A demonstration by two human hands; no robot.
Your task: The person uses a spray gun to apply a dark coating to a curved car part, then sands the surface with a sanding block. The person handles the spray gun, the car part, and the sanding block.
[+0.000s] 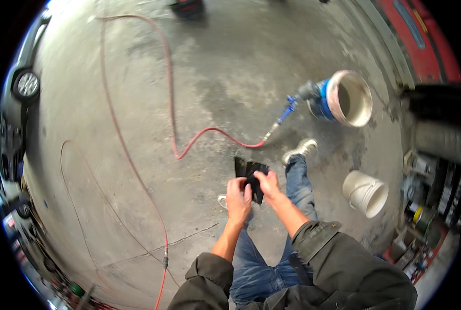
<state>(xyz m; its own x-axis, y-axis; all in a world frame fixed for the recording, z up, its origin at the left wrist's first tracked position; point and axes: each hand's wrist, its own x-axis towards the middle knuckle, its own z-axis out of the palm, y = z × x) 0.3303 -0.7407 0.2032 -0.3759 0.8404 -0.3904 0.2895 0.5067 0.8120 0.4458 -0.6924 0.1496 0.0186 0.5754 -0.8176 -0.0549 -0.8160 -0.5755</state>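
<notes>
Both my hands are together in front of my legs, on a thin black thing with flat, angular flaps; its exact kind I cannot make out. My left hand pinches it from the left side, fingertips near its middle. On the right, my right hand has thumb and fingers closed on its upper part. One dark flap sticks up beyond the left fingertips. Parts of the black thing are covered by my fingers.
A red air hose winds over the concrete floor to a blue-handled spray gun beside a blue bucket with a pale rim. A white bucket stands right of my leg. Cluttered shelves line the right; a car stands far left.
</notes>
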